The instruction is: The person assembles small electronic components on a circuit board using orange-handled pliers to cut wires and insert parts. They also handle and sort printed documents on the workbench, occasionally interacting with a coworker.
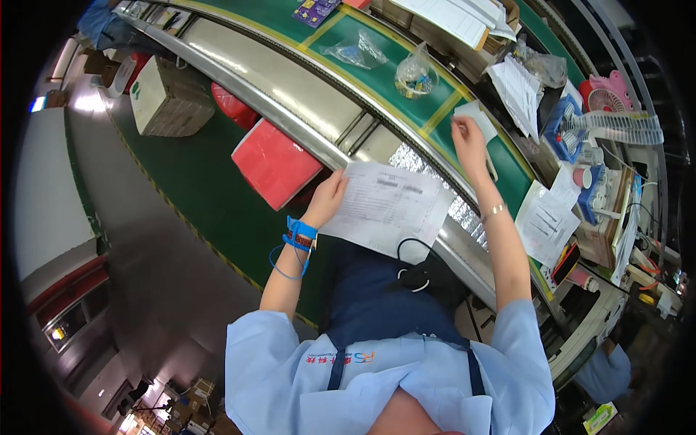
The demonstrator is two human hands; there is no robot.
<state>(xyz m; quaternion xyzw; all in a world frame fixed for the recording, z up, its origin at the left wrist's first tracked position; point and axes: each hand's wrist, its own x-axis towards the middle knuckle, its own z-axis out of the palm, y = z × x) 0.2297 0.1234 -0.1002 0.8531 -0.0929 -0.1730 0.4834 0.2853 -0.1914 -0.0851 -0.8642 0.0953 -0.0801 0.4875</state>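
My left hand (328,199) pinches the left edge of a white printed sheet (391,199), which hangs over the near metal rail in front of my waist. A blue wrist strap (299,235) with a thin cord circles that wrist. My right hand (471,145) is further out to the right, over the green work surface, with its fingers curled together. Beside its fingertips lies a small white piece of paper (480,119); what the fingers pinch, if anything, is hidden. A clear bag of small coloured parts (415,78) rests to the left of it.
A metal conveyor track (290,87) runs between me and the green surface (384,76). Stacked papers (464,20), a white fan (616,127) and blue racks (565,130) crowd the right side. A red box (275,161) and a carton (172,98) stand at left.
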